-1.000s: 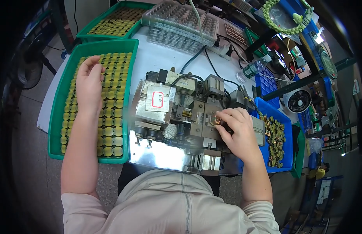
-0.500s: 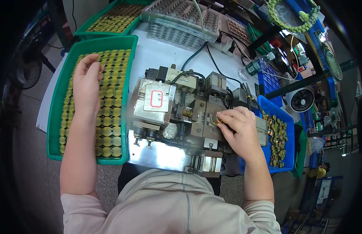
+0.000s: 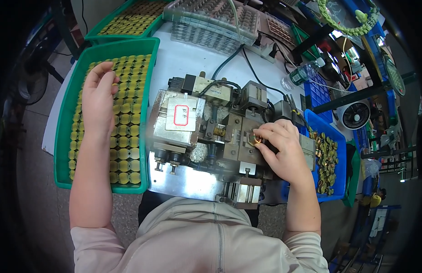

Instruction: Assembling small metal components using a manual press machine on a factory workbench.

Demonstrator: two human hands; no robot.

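Note:
Over the left green tray (image 3: 153, 59), my left hand (image 3: 98, 102) hovers with fingers curled and thumb drawn in. Whatever those fingertips may hold is hidden. Rows of small yellow-green rounded pieces (image 3: 124, 119) fill the tray beneath it. My right hand (image 3: 283, 148) is at the metal fixture of a bench machine (image 3: 233, 141), thumb and fingers pinching a small shiny brass-coloured piece (image 3: 256, 139). That piece sits at the fixture's middle block; its far side is partly covered by my fingers.
Right of the machine, a blue bin (image 3: 340, 168) holds many loose yellow-green pieces. Behind stand another green tray (image 3: 95, 37), clear stacked boxes (image 3: 211, 27), a plastic bottle (image 3: 302, 75) and cables (image 3: 252, 68). A small white fan (image 3: 355, 114) is at the right.
My right fingertips have drawn back slightly, and more of the brass-coloured piece shows between them, catching light. My left hand stays almost in place. The whole view has shifted slightly.

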